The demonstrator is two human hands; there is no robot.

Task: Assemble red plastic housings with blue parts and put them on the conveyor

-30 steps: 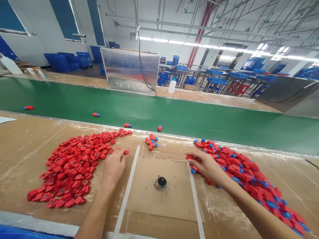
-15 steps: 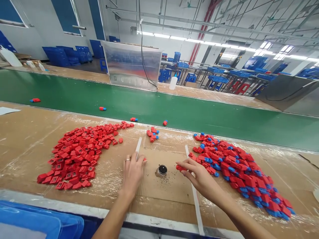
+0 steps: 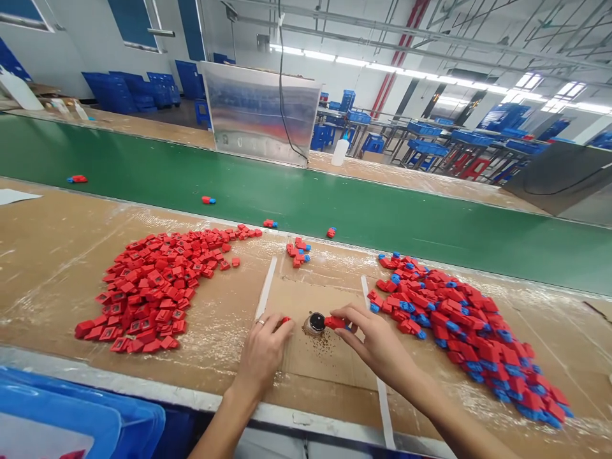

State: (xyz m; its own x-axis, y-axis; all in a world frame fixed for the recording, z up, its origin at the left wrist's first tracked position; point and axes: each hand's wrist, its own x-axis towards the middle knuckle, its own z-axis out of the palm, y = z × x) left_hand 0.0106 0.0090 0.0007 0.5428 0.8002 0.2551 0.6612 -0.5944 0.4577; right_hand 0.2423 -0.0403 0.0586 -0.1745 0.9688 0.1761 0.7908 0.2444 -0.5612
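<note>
My right hand pinches a red plastic part between thumb and fingers, its end at the side of a small round metal pot with a dark top. My left hand is on the other side of the pot, with a small red part showing at its fingertips. Dark specks lie on the cardboard pad around the pot. A heap of red parts lies left of my left hand. A heap of red parts with blue pieces attached lies right of my right hand.
A small cluster of red and blue parts lies beyond the pad, between white strips. Several loose parts ride the green conveyor belt past the table's far edge. A blue crate sits at the near left.
Both hands have moved in toward the pot, and the right hand's red part now reaches its side. The view has tilted slightly, shifting the scene upward.
</note>
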